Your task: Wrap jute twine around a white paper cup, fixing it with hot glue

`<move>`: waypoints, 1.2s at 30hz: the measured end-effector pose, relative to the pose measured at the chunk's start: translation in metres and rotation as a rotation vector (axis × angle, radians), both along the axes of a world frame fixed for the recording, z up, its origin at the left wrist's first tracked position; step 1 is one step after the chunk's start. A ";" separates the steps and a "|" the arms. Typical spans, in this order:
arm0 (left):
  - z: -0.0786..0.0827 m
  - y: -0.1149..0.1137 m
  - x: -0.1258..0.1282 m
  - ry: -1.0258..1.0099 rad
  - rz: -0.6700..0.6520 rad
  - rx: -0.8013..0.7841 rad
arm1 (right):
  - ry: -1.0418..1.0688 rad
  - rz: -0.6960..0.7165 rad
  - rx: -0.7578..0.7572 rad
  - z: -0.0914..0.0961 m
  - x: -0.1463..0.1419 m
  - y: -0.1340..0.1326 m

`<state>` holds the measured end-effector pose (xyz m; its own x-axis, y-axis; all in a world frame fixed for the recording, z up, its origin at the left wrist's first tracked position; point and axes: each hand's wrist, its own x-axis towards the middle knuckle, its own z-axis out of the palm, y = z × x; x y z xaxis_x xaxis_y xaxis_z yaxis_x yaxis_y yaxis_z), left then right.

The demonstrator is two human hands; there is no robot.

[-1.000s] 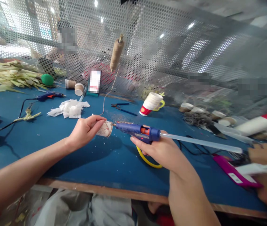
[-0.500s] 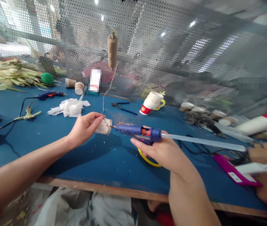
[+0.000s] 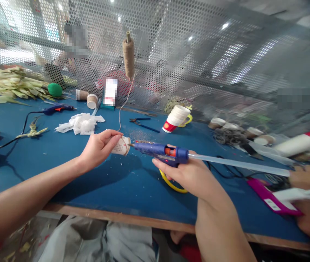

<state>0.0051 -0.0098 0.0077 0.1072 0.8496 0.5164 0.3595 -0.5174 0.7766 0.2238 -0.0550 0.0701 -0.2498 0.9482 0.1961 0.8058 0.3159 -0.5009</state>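
My left hand (image 3: 98, 148) pinches a small paper cup (image 3: 122, 146) tipped on its side, with twine at its rim end. A blue hot glue gun (image 3: 157, 151) is gripped in my right hand (image 3: 183, 169); its nozzle meets or nearly meets the cup's rim. From the back of the gun sticks a long clear glue stick (image 3: 236, 164). Twine (image 3: 126, 100) runs from the cup up to a spool (image 3: 128, 56) on the perforated panel. Partly hidden under my right hand lies a yellow ring-shaped thing (image 3: 172, 183).
Behind the cup lie blue-handled pliers (image 3: 145, 124) and stacked paper cups (image 3: 176, 118). To the left are crumpled white plastic (image 3: 82, 124), a second glue gun (image 3: 59, 109) and pale husks (image 3: 12, 85). Another person's hand (image 3: 309, 178) and a purple box (image 3: 272, 198) are at right.
Both hands keep almost the same place. The glue gun's nozzle has shifted very slightly along the cup's rim, and the view has moved a little.
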 end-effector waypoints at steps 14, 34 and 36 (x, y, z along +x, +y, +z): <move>0.004 0.002 0.003 -0.141 -0.021 -0.184 | -0.054 0.067 0.090 -0.005 0.002 0.000; -0.001 -0.004 0.001 0.109 0.008 0.116 | -0.001 -0.047 0.034 0.000 -0.001 0.000; -0.001 -0.005 0.001 0.129 0.009 0.152 | 0.007 -0.056 0.014 0.001 -0.001 0.000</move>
